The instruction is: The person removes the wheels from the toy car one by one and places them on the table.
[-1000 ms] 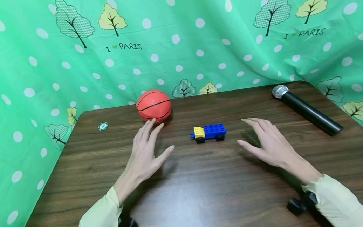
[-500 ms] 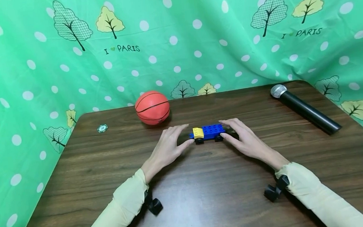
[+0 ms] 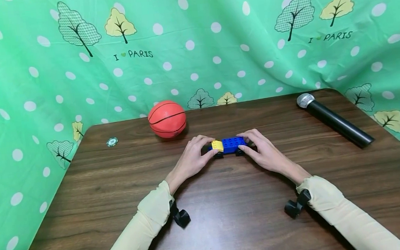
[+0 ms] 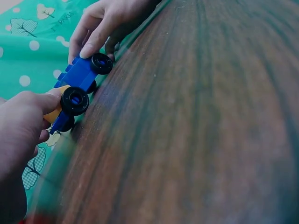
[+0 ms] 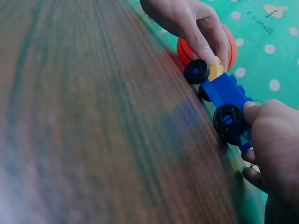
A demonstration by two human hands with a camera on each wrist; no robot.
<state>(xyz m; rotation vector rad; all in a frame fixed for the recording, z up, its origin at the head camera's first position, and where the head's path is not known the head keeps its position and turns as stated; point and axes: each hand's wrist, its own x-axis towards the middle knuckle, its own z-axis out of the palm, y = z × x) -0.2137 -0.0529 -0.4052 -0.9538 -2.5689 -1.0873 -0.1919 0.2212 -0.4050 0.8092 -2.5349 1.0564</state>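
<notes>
Fingers [image 3: 210,154] of left hand [image 3: 191,159] and right hand [image 3: 267,155] clamp opposite ends of the mid-frame toy-brick truck [image 3: 229,145], presumably for balance.

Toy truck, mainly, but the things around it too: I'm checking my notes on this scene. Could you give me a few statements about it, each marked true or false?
1. The left hand grips the yellow cab of the toy truck. True.
2. The toy truck is upside down. False: it is upright, studs on top.
3. The basketball is farther from the person than the truck. True.
4. The right hand grips the basketball. False: it grips the truck's blue rear.
5. The microphone lies to the right of both hands. True.
6. The hands are gloved. False: both are bare.
</notes>
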